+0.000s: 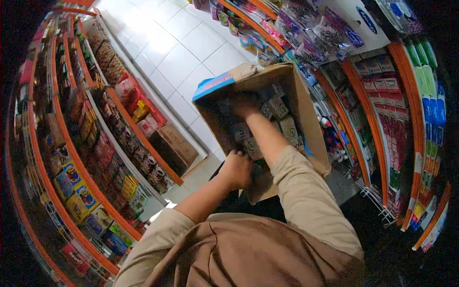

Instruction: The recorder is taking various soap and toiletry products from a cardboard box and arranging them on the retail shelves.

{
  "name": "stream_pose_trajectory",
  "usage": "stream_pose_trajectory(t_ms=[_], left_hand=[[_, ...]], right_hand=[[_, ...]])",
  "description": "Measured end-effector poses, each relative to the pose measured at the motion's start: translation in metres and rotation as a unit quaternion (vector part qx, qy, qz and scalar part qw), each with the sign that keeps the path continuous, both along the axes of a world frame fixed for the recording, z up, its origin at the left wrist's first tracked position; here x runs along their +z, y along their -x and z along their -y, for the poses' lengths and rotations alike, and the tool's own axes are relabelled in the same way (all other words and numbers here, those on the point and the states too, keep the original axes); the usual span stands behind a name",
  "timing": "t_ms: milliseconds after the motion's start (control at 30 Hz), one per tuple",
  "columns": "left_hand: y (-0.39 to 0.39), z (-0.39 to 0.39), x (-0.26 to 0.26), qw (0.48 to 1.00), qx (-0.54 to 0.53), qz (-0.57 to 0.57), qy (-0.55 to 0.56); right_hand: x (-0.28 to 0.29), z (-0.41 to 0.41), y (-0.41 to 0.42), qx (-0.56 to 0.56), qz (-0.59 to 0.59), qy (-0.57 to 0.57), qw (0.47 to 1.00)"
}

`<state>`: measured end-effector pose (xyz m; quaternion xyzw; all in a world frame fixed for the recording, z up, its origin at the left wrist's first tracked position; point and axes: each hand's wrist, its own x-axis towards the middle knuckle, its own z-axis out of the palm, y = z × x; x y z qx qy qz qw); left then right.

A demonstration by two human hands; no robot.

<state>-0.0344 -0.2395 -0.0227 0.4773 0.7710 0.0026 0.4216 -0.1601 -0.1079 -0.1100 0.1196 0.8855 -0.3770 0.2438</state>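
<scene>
In front of me is an open cardboard box (311, 118) with a blue printed flap (213, 86) at its far left corner. Small printed packs (278, 107) lie loosely inside it, some paler packs (254, 147) nearer to me. My right hand (246, 104) reaches deep into the far left part of the box; its fingers are dark and blurred, so any hold is hidden. My left hand (238, 168) is curled on the near left rim of the box.
Store shelves (80, 168) with orange edging and packaged goods run along my left. More shelves (365, 118) with boxed goods stand close on the right, hanging packets (319, 32) above. White floor tiles (175, 53) stretch ahead. A red basket (143, 104) sits low at left.
</scene>
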Motion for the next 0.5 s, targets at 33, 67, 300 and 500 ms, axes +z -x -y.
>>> stream_pose_trajectory(t_ms=[33,67,300,500], left_hand=[[-0.003,0.004,-0.011,1.0,0.003,-0.004,0.002],[-0.005,0.003,-0.017,1.0,-0.018,0.004,0.018],[0.003,-0.003,0.01,1.0,-0.002,-0.005,0.0],[0.015,-0.018,0.041,0.995,-0.067,-0.028,0.065]], right_hand=[[-0.01,-0.001,0.002,0.003,-0.004,0.002,1.0],[-0.025,-0.005,0.003,0.025,0.011,0.024,0.999],[-0.113,0.013,-0.009,-0.021,-0.233,-0.259,0.937],[-0.153,0.006,0.014,0.064,-0.183,-0.309,0.931]])
